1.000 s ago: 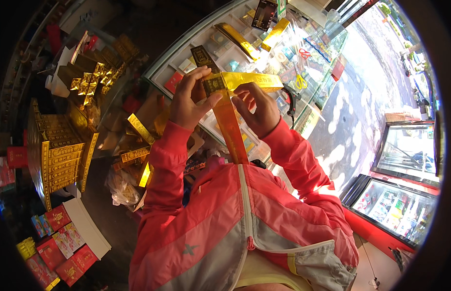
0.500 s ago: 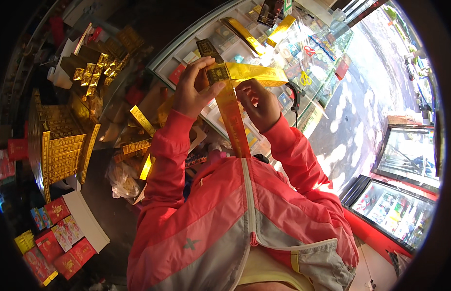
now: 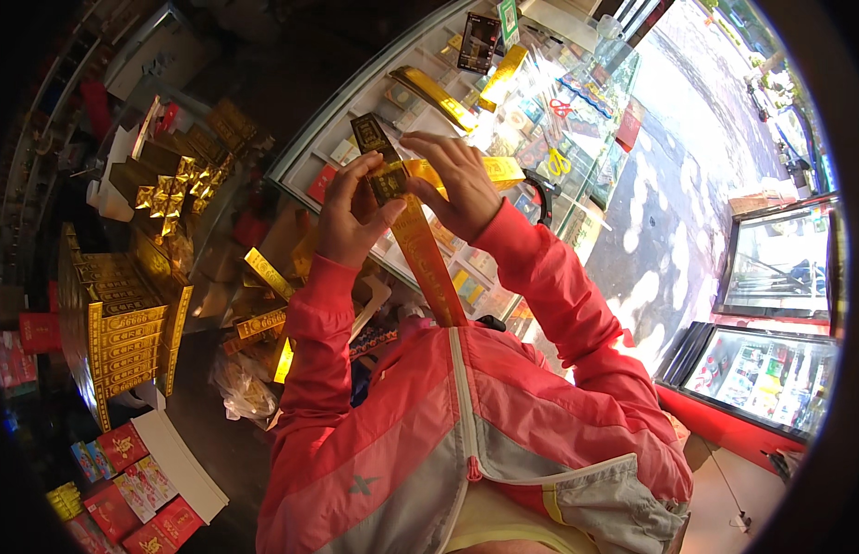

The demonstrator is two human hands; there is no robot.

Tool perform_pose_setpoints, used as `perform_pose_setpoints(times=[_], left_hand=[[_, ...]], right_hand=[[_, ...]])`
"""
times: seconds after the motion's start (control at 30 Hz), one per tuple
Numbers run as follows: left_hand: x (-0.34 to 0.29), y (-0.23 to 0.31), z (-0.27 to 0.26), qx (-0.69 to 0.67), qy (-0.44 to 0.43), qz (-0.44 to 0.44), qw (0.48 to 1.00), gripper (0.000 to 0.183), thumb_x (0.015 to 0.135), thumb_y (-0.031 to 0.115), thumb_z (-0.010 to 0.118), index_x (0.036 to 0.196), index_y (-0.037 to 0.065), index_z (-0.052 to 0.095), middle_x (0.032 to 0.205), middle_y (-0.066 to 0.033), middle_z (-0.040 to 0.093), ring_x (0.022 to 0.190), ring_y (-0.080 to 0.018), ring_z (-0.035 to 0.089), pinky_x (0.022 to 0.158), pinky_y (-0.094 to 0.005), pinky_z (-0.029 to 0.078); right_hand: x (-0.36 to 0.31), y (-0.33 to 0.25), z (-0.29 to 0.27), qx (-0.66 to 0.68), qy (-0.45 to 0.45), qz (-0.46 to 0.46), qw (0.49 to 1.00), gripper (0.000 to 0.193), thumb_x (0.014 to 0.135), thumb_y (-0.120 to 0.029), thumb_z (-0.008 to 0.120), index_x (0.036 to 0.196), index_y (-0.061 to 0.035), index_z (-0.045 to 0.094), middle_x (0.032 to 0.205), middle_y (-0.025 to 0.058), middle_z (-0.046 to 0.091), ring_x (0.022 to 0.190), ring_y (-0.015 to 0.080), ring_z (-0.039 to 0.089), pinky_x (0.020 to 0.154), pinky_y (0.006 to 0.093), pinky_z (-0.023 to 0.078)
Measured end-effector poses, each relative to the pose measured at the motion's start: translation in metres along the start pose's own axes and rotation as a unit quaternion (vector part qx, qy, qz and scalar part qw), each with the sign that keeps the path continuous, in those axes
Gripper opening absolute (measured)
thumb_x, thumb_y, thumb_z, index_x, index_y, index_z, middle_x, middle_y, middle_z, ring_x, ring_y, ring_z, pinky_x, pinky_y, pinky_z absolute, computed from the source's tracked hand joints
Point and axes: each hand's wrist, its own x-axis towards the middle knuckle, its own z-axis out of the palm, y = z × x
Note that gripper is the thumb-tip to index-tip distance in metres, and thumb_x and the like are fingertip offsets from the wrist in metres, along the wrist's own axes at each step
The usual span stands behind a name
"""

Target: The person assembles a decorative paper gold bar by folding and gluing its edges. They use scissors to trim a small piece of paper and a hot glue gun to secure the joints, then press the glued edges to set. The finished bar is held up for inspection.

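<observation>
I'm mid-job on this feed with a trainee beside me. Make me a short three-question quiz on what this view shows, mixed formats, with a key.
1. True or false: the person's left hand pinches the gold strips near where they cross.

2. Which lies nearer the person's right hand?
A) red-handled scissors
B) yellow-handled scissors

3. Fill in the blank: the large patterned gold structure stands on the person's ____ side.

Key: 1. True. 2. B. 3. Left.
</observation>
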Motion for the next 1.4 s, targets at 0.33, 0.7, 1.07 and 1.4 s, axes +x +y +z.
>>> perform_pose_setpoints(times=[0.33, 0.7, 1.07, 1.4], left_hand=[[0.001, -0.001, -0.003, 0.045, -0.007, 0.026, 0.999, 0.052, 0.086, 0.026, 0.073, 0.129, 0.002, 0.054, 0.13, -0.0142, 0.056, 0.122, -0.0283, 0.053, 0.104, -0.0379, 0.041], [0.005, 0.004, -0.008, 0.06, -0.031, 0.03, 0.997, 0.058, 0.087, 0.034, 0.072, 0.131, 0.001, 0.052, 0.131, -0.0163, 0.056, 0.124, -0.0306, 0.053, 0.106, -0.0398, 0.04], [0.006, 0.007, -0.014, 0.078, -0.062, 0.021, 0.995, 0.07, 0.078, 0.035, 0.081, 0.133, 0.003, 0.051, 0.136, -0.0141, 0.052, 0.128, -0.0275, 0.049, 0.107, -0.0386, 0.039], [0.008, 0.003, -0.013, -0.008, -0.045, -0.02, 0.999, 0.052, 0.09, 0.033, 0.069, 0.129, 0.003, 0.053, 0.134, -0.0146, 0.054, 0.128, -0.0275, 0.05, 0.107, -0.0381, 0.039]], right_hand=[[0.002, 0.016, 0.006, 0.09, -0.114, -0.042, 0.988, 0.051, 0.097, -0.029, 0.057, 0.14, -0.0046, 0.045, 0.141, 0.0164, 0.048, 0.126, 0.0369, 0.049, 0.104, 0.0433, 0.04], [0.006, 0.016, -0.005, 0.165, -0.156, -0.031, 0.973, 0.063, 0.09, -0.025, 0.069, 0.143, -0.005, 0.041, 0.144, 0.017, 0.046, 0.131, 0.0346, 0.047, 0.108, 0.0416, 0.039], [0.009, 0.029, -0.005, 0.211, -0.187, -0.001, 0.959, 0.076, 0.084, -0.032, 0.075, 0.144, -0.0057, 0.038, 0.143, 0.0187, 0.046, 0.13, 0.0361, 0.047, 0.107, 0.0419, 0.04], [0.011, 0.033, -0.006, 0.222, -0.199, -0.008, 0.955, 0.072, 0.083, -0.031, 0.076, 0.142, -0.0082, 0.043, 0.142, 0.0176, 0.047, 0.13, 0.0353, 0.047, 0.107, 0.0419, 0.04]])
